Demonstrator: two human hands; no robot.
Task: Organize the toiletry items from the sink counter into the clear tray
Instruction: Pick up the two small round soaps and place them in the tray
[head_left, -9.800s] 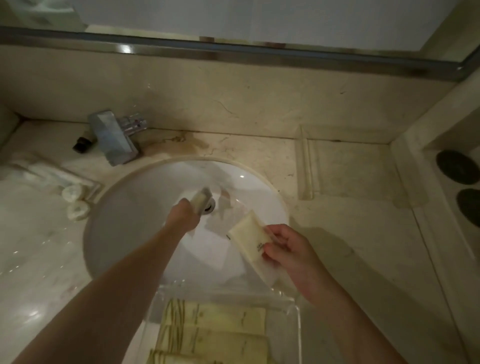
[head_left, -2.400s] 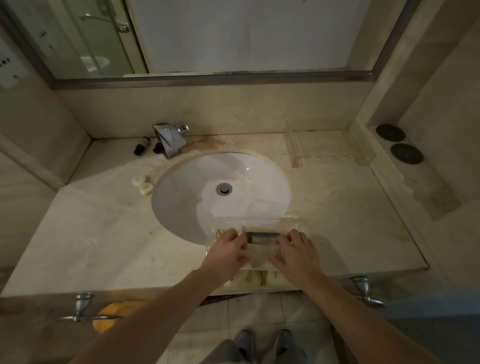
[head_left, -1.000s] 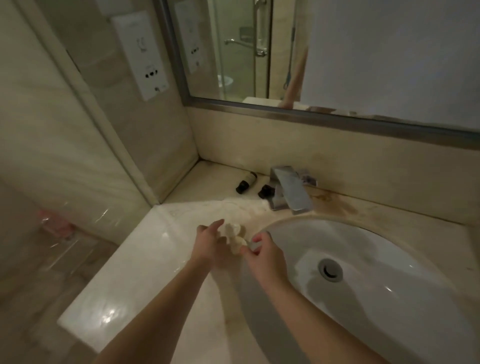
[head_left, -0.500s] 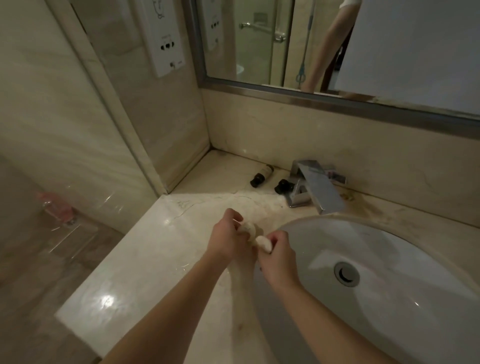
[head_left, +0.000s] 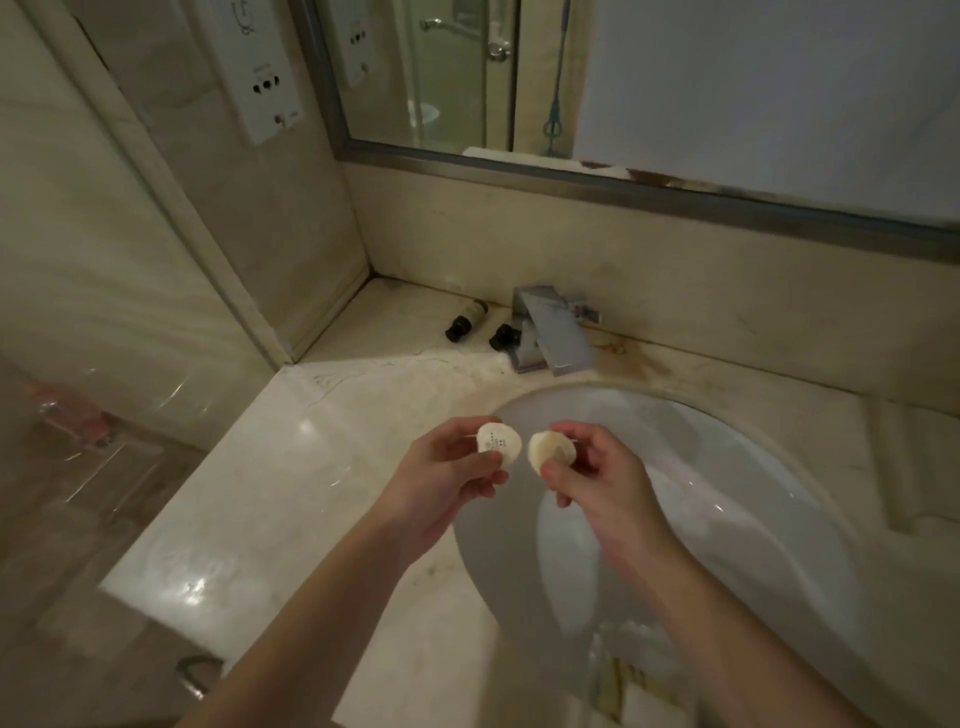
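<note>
Bare counter (head_left: 270, 499) open to the left of the left hand (head_left: 447, 480), sink basin (head_left: 701, 499) clear below the right hand (head_left: 597, 478), tap (head_left: 545, 332) and two small bottles (head_left: 465, 322) beyond both hands, wall (head_left: 130, 260) farther left.

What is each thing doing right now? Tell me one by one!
Left hand: holding a round soap.
Right hand: holding the other round soap.
Left round soap: lifted off the counter, printed face showing.
Right round soap: lifted, apart from the first.
Two small dark-capped bottles: lying on the counter beside the faucet.
Faucet: no water running.
Sink basin: no water pooled.
</note>
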